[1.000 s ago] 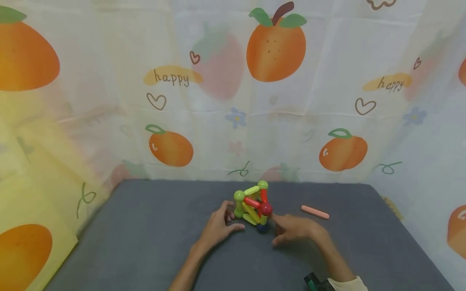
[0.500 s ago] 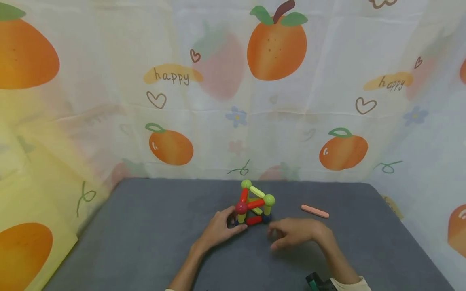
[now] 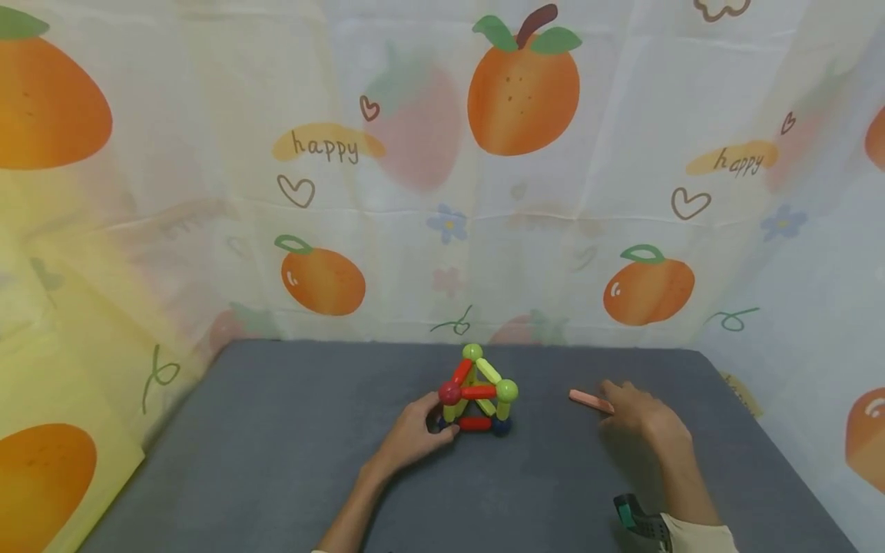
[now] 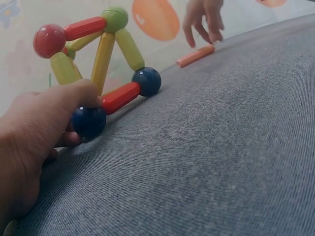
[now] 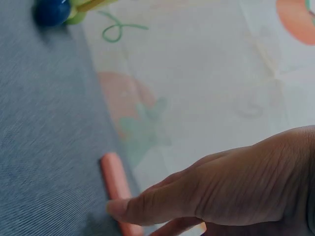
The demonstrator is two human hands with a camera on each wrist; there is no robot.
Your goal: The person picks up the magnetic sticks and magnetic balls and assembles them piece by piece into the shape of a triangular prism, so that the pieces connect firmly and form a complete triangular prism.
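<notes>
A toy frame of balls and rods (image 3: 479, 392) stands on the grey table, with red and green balls on top and dark blue balls below. My left hand (image 3: 412, 436) holds it at the lower left corner. In the left wrist view, the thumb lies over a blue ball (image 4: 89, 123) and the other fingers are partly hidden behind. My right hand (image 3: 646, 418) reaches over the right end of a loose salmon-orange rod (image 3: 588, 399). Its fingers point down at the rod, and in the right wrist view the thumb (image 5: 120, 208) overlaps it.
A grey cloth covers the table (image 3: 276, 453). A fruit-printed curtain (image 3: 429, 253) hangs along the back edge and both sides. On the right wrist is a dark strap with a device (image 3: 639, 521).
The toy frame has been turned, bringing its red ball to the left beside my left hand. My right hand has left the frame and moved right to the loose rod.
</notes>
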